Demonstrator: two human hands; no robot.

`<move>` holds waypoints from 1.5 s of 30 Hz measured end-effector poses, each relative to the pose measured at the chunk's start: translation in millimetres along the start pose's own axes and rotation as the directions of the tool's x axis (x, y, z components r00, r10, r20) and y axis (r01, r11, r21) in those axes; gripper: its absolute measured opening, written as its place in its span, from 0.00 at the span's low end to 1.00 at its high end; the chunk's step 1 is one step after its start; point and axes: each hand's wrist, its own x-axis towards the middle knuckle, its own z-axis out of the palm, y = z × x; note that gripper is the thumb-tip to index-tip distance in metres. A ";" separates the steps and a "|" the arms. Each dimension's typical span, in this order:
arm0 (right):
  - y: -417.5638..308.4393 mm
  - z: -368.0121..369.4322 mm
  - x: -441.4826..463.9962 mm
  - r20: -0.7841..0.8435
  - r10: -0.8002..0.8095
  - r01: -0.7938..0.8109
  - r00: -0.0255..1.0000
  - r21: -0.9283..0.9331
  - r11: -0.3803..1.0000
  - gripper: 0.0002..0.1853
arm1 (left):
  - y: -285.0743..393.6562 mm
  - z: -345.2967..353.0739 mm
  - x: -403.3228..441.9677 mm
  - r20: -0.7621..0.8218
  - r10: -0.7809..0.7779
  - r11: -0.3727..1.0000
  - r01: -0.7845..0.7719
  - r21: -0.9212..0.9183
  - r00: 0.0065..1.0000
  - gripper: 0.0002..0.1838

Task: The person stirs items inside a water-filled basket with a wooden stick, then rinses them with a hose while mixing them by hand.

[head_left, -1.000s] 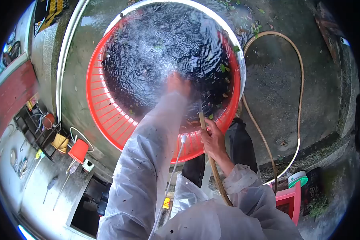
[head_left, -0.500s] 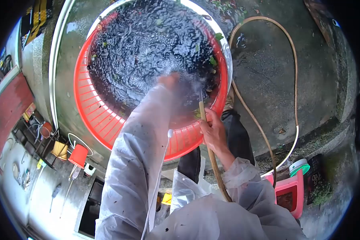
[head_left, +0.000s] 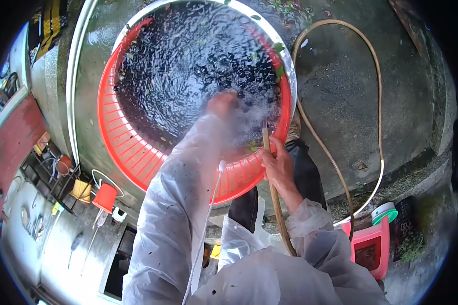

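Observation:
My right hand (head_left: 280, 168) is closed around a tan hose (head_left: 274, 190), just below its end. Water sprays from that end into the red slatted basket (head_left: 130, 147), which sits tilted within a pale round tub (head_left: 290, 76). Dark, small, roundish things (head_left: 213, 68) fill the water, with green leaves (head_left: 279, 47) floating among them; their kind is not plain. My left hand (head_left: 222, 104) reaches down at the water's surface inside the basket. Motion and spray blur its fingers, so whether it grips anything is hidden. Translucent raincoat sleeves (head_left: 175, 188) cover both arms.
The hose loops over wet concrete (head_left: 341, 101) at right. A pink stool (head_left: 370, 249) with a green-and-white round item (head_left: 384, 212) stands at lower right. White pipes (head_left: 74, 86) run along the left, near a red bucket (head_left: 105, 197) and a yellow container (head_left: 81, 190).
My left hand has shifted slightly right in the basket. My right hand and the hose end have moved a little right. The water looks less foamy, and the view has shifted slightly.

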 end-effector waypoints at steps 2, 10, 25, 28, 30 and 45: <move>-1.8 -0.6 3.1 0.005 0.017 -0.017 1.000 0.005 1.000 0.24 | 1.5 11.2 -3.6 0.028 0.231 0.684 -0.183 0.707 0.973 0.27; -10.6 7.5 -2.2 0.049 0.011 -0.011 0.999 -0.012 1.000 0.24 | 19.9 11.1 26.9 -0.067 -0.130 0.990 0.126 -0.065 0.989 0.18; -16.2 25.3 -1.9 0.150 0.009 -0.034 0.989 0.168 0.985 0.26 | -30.2 16.3 98.9 -0.062 -0.058 0.476 0.082 0.875 0.996 0.35; -11.3 27.6 0.0 0.158 0.001 -0.034 0.988 0.211 0.977 0.26 | -23.0 6.9 96.0 0.043 -0.126 0.427 0.015 0.904 0.991 0.33; -9.3 33.4 0.5 0.149 -0.013 -0.015 0.989 0.182 0.983 0.26 | -26.2 -6.5 91.9 0.122 -0.182 0.399 -0.040 0.916 0.976 0.32; -11.4 37.6 -9.2 0.177 0.080 -0.082 0.981 0.004 0.997 0.24 | -102.9 -99.9 8.0 0.418 -0.383 0.096 -0.415 0.905 0.824 0.25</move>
